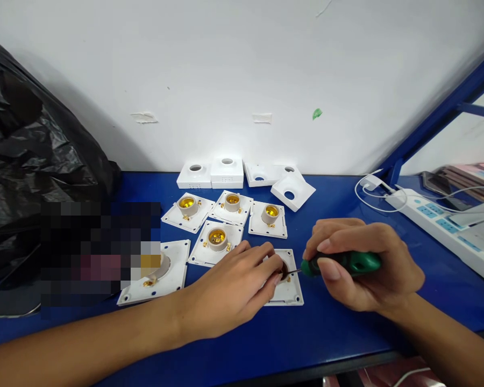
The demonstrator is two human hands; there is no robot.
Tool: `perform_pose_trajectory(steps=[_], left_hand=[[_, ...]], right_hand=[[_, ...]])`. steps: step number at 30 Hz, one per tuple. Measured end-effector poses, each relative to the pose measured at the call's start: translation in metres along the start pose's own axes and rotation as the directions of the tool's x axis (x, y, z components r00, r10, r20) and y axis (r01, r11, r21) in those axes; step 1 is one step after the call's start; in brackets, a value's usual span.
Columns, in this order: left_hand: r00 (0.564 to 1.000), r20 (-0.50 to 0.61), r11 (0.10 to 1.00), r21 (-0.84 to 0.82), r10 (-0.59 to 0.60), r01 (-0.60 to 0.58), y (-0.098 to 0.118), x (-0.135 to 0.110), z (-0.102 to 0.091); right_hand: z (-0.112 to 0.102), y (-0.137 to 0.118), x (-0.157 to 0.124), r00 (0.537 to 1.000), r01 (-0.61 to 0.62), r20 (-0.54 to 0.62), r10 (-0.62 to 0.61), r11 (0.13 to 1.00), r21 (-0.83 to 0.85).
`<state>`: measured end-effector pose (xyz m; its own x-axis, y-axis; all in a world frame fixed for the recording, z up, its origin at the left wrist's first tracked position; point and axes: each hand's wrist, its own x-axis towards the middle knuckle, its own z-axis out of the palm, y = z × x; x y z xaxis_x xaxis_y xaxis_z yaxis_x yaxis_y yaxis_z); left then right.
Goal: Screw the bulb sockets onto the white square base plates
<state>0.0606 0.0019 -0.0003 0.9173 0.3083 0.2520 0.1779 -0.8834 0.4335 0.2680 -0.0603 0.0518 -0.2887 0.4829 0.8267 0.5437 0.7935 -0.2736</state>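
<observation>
My right hand (371, 236) is wrapped round the green and black handle of a screwdriver (365, 262), held nearly level. The screwdriver's thin shaft points left to a brass terminal beside the socket of a square white lamp holder (285, 293). My left hand (234, 293) lies over that lamp holder from the left, its fingers curled on the socket and hiding most of it. Close behind my left fingers sits another lamp holder base (201, 257) with a brass-lined socket. One more base (177, 274) lies left of my left hand, partly covered by a blurred patch.
Several white square covers (227, 174) with round holes stand along the wall. More lamp holder bases (236, 214) lie in front of them on the blue table (339, 199). A black plastic bag (36, 134) bulges at left. At right are a power strip (447, 226) and white cables.
</observation>
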Motion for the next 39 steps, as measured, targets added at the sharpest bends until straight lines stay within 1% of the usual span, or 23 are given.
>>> perform_pose_trajectory(steps=[9, 13, 15, 19, 23, 27, 31, 35, 39], left_hand=[[1.0, -0.011, 1.0, -0.011, -0.003, 0.003, 0.0016, 0.0002, -0.0009], [1.0, -0.008, 1.0, -0.022, -0.007, 0.007, 0.0014, 0.0003, -0.0011], [1.0, -0.002, 1.0, -0.02, -0.007, 0.007, 0.0012, 0.0002, -0.001], [1.0, 0.006, 1.0, -0.023, -0.01, 0.01, 0.0013, 0.0001, -0.0011], [1.0, 0.001, 1.0, -0.026, -0.018, 0.018, 0.0018, 0.0001, -0.0015], [1.0, -0.002, 1.0, -0.026, -0.015, 0.015, 0.002, 0.0006, -0.0023], [1.0, 0.01, 1.0, -0.026, -0.015, 0.015, 0.0021, 0.0009, -0.003], [1.0, 0.017, 0.999, -0.03, -0.015, 0.016, 0.0021, 0.0009, -0.003], [0.999, 0.027, 1.0, -0.018, -0.018, 0.019, 0.0019, 0.001, -0.0028]], right_hand=[[-0.002, 0.0007, -0.0017, 0.999, -0.02, 0.029, 0.018, 0.998, 0.053], [-0.004, 0.0006, -0.0013, 0.997, -0.046, 0.063, 0.042, 0.998, 0.051], [-0.004, 0.0006, -0.0007, 0.997, -0.039, 0.065, 0.036, 0.998, 0.057], [-0.0022, 0.001, -0.0006, 0.999, -0.01, 0.031, 0.008, 0.998, 0.058], [-0.001, 0.001, -0.0019, 0.999, -0.028, 0.045, 0.025, 0.998, 0.06], [-0.0019, 0.0012, -0.0016, 1.0, -0.006, 0.027, 0.004, 0.998, 0.056], [-0.002, 0.0013, 0.0004, 0.998, 0.003, 0.057, -0.007, 0.997, 0.071], [-0.0015, -0.0008, 0.0008, 0.999, 0.004, 0.045, -0.006, 0.998, 0.055], [-0.0025, -0.0021, 0.0006, 0.998, 0.008, 0.068, -0.012, 0.999, 0.05]])
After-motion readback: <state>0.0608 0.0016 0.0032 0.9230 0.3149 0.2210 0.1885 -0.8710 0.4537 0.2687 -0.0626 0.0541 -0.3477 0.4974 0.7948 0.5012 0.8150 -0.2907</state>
